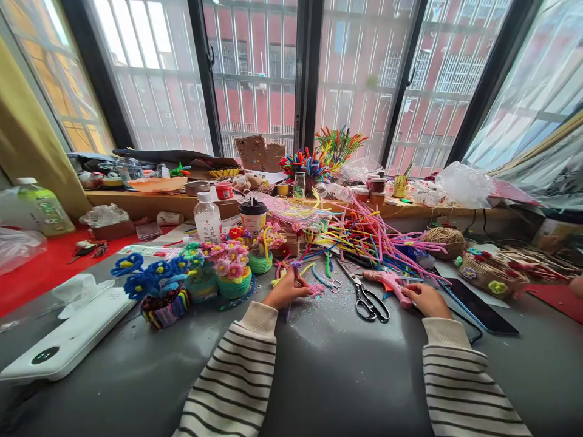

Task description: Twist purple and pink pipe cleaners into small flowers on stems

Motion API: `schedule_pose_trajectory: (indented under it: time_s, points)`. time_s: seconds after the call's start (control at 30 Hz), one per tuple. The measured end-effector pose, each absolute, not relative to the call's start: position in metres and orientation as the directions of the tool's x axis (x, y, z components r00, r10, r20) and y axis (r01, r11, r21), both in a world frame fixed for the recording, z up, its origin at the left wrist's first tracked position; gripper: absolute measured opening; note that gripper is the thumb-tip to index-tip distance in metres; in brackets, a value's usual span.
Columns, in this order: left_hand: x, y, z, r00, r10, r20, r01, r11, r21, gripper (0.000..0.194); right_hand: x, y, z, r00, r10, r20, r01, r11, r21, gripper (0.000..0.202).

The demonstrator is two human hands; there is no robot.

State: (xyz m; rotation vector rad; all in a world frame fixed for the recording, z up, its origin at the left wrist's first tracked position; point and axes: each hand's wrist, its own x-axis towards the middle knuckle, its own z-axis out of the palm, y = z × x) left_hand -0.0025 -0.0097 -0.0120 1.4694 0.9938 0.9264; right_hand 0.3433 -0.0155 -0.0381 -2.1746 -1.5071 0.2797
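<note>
My left hand (286, 288) is closed on a purple pipe cleaner (286, 313); its lower end hangs below the palm, and a purple tuft shows above the fingers. Close to those fingertips lies a fuzzy pink pipe-cleaner piece (316, 290). My right hand (428, 300) grips the handle end of a pink glue gun (389, 285), which rests on the table with its nozzle toward the left. Between my hands lie black-handled scissors (370, 301) and a small pair of scissors (336, 285).
Pipe-cleaner flower pots (234, 285) and a blue-flowered pot (164, 306) stand left, beside a white device (68, 334). Loose pipe cleaners (364, 237) are heaped behind. A phone (483, 306) and twine ball (446, 241) lie right. Part of another person's hand (577, 287) shows at the right edge.
</note>
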Motion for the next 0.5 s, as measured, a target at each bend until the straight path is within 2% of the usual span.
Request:
schedule_pose_trajectory:
  time_s: [0.17,0.3,0.5]
  points:
    - [-0.002,-0.010,-0.007,0.286,0.957,0.046,-0.098,-0.019,0.995,0.051,0.348,-0.012,-0.044,0.340,0.933,0.115,0.824,-0.237,-0.516,0.029]
    - [-0.002,-0.011,-0.002,0.220,0.975,0.017,-0.120,0.010,0.993,0.052,0.345,-0.016,-0.039,0.339,0.932,0.125,0.817,-0.226,-0.531,0.027]
    - [-0.004,-0.011,0.001,0.166,0.986,0.011,-0.159,0.016,0.987,0.048,0.342,-0.025,-0.030,0.367,0.929,0.057,0.793,-0.280,-0.540,0.028]
